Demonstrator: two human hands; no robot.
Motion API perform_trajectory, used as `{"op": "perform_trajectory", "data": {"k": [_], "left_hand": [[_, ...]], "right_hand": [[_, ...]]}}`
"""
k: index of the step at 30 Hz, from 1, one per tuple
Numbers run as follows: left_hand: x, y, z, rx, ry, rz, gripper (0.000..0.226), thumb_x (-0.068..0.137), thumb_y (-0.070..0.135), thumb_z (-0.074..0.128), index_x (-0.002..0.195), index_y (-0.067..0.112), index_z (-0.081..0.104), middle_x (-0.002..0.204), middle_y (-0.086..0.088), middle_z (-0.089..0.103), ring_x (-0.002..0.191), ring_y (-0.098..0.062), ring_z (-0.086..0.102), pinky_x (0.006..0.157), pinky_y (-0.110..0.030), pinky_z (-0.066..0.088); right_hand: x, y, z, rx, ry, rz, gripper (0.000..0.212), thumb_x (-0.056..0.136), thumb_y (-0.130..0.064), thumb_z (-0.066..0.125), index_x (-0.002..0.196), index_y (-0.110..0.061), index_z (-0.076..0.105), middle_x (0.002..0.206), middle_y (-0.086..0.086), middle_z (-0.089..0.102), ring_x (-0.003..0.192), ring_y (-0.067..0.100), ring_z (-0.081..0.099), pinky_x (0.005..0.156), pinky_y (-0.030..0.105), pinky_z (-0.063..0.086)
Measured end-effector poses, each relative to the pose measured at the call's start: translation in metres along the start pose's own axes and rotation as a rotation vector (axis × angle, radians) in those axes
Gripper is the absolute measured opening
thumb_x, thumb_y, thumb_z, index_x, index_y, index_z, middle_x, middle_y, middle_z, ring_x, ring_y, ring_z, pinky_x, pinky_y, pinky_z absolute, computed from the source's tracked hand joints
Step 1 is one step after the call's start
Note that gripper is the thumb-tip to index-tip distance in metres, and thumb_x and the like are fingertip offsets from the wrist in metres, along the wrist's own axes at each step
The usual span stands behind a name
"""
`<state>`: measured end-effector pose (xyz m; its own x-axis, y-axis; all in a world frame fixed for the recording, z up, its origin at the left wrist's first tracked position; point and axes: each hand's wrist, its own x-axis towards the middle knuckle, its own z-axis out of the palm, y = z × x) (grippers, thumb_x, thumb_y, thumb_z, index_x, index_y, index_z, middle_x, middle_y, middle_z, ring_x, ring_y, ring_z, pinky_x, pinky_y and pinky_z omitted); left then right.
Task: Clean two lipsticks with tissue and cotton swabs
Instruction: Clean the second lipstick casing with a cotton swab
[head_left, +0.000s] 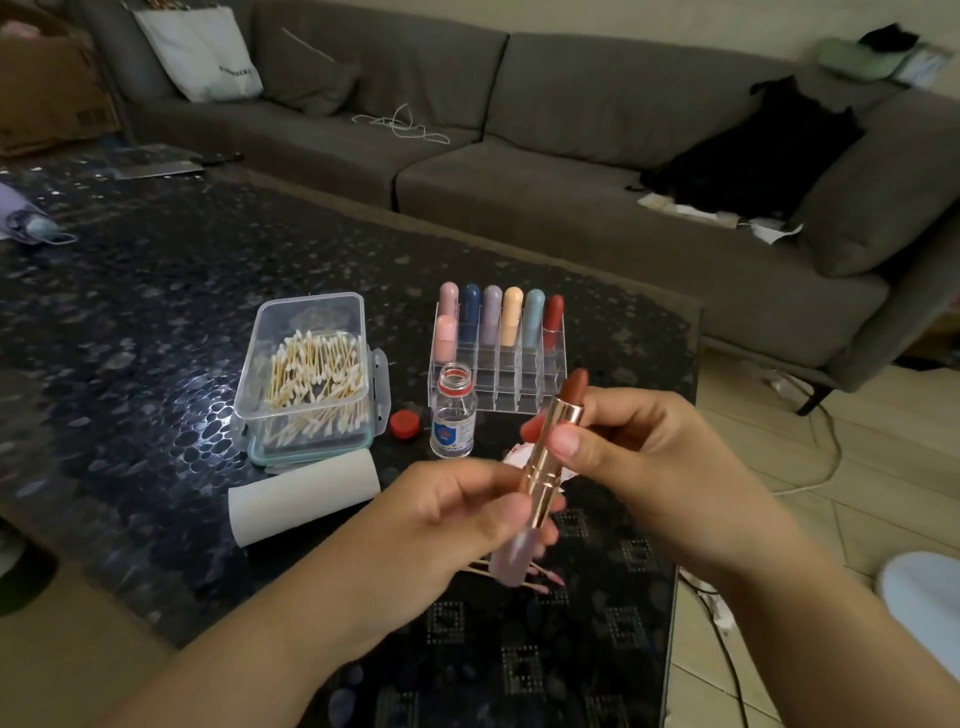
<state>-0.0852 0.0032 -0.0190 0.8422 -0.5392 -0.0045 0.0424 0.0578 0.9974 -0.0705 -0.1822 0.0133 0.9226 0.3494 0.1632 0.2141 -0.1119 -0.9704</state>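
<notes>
I hold an uncapped lipstick (551, 452) upright over the table, its gold tube topped by a brown-red bullet and ending in a pale lilac base. My left hand (457, 514) grips the lower part; my right hand (623, 447) pinches the gold tube just under the bullet. Behind the lipstick lies a crumpled, red-stained tissue (514, 457). Several used cotton swabs (540, 574) lie on the table under my hands. A clear box of cotton swabs (306, 379) stands open to the left, with a tissue roll (306, 496) in front of it.
A clear rack (498, 364) holds several capped lipsticks in pastel colours. An open small bottle (453, 415) stands beside its red cap (405, 424). The dark patterned table (156, 312) ends at the right, cables lie on the floor there. A grey sofa (519, 130) runs behind.
</notes>
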Motion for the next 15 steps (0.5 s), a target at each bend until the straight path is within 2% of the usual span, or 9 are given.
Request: {"op": "perform_trajectory", "data": {"k": [2, 3, 5, 7, 9, 12, 15], "left_hand": [[-0.002, 0.002, -0.001, -0.105, -0.116, -0.031, 0.03, 0.082, 0.039, 0.056, 0.099, 0.019, 0.07, 0.082, 0.0, 0.071, 0.082, -0.013, 0.065, 0.081, -0.029, 0.05], [-0.002, 0.001, -0.001, -0.143, -0.142, -0.027, 0.035, 0.081, 0.044, 0.059, 0.103, 0.018, 0.068, 0.084, -0.002, 0.07, 0.084, -0.016, 0.065, 0.083, -0.034, 0.05], [0.002, 0.0, 0.003, -0.163, -0.119, -0.025, 0.055, 0.066, 0.056, 0.07, 0.109, 0.021, 0.063, 0.083, -0.004, 0.071, 0.081, -0.017, 0.065, 0.078, -0.032, 0.05], [0.004, -0.001, 0.005, -0.167, -0.036, -0.047, 0.072, 0.054, 0.051, 0.08, 0.112, 0.015, 0.055, 0.078, -0.005, 0.07, 0.073, -0.015, 0.065, 0.07, -0.023, 0.05], [0.004, 0.0, 0.007, -0.165, 0.004, -0.038, 0.06, 0.061, 0.039, 0.081, 0.106, 0.009, 0.055, 0.074, -0.005, 0.07, 0.07, -0.014, 0.065, 0.066, -0.021, 0.05], [0.003, 0.002, 0.009, -0.217, -0.033, -0.02, 0.024, 0.077, 0.035, 0.065, 0.092, 0.017, 0.069, 0.079, -0.005, 0.071, 0.079, -0.019, 0.066, 0.077, -0.031, 0.052], [0.003, 0.001, 0.011, -0.298, -0.057, -0.053, 0.033, 0.078, 0.041, 0.055, 0.091, 0.015, 0.072, 0.078, -0.003, 0.067, 0.076, -0.016, 0.062, 0.074, -0.03, 0.052]], "right_hand": [[-0.002, -0.004, -0.002, 0.096, -0.063, 0.0, 0.04, 0.074, -0.035, 0.069, 0.085, 0.004, 0.068, 0.075, 0.013, 0.068, 0.071, 0.02, 0.062, 0.07, 0.028, 0.052], [-0.003, -0.005, -0.003, 0.11, -0.059, -0.001, 0.041, 0.073, -0.036, 0.069, 0.086, 0.003, 0.068, 0.074, 0.012, 0.068, 0.07, 0.019, 0.062, 0.069, 0.028, 0.052], [-0.004, -0.004, -0.002, 0.046, -0.017, -0.023, 0.042, 0.072, -0.04, 0.07, 0.086, -0.001, 0.07, 0.078, 0.02, 0.067, 0.072, 0.027, 0.062, 0.071, 0.037, 0.051], [-0.004, -0.004, 0.0, -0.038, 0.023, -0.042, 0.038, 0.072, -0.04, 0.071, 0.084, -0.004, 0.072, 0.084, 0.026, 0.065, 0.077, 0.04, 0.06, 0.076, 0.048, 0.05], [-0.004, -0.005, 0.0, -0.038, 0.024, -0.056, 0.029, 0.075, -0.034, 0.071, 0.084, -0.007, 0.073, 0.083, 0.022, 0.067, 0.077, 0.039, 0.061, 0.074, 0.044, 0.052], [-0.005, -0.008, 0.0, 0.121, -0.01, -0.066, 0.023, 0.078, -0.024, 0.068, 0.085, -0.003, 0.07, 0.067, 0.011, 0.067, 0.06, 0.028, 0.061, 0.064, 0.024, 0.052], [-0.005, -0.009, -0.001, 0.215, -0.039, -0.052, 0.029, 0.076, -0.023, 0.063, 0.087, 0.003, 0.067, 0.063, 0.013, 0.063, 0.053, 0.02, 0.06, 0.061, 0.022, 0.05]]}}
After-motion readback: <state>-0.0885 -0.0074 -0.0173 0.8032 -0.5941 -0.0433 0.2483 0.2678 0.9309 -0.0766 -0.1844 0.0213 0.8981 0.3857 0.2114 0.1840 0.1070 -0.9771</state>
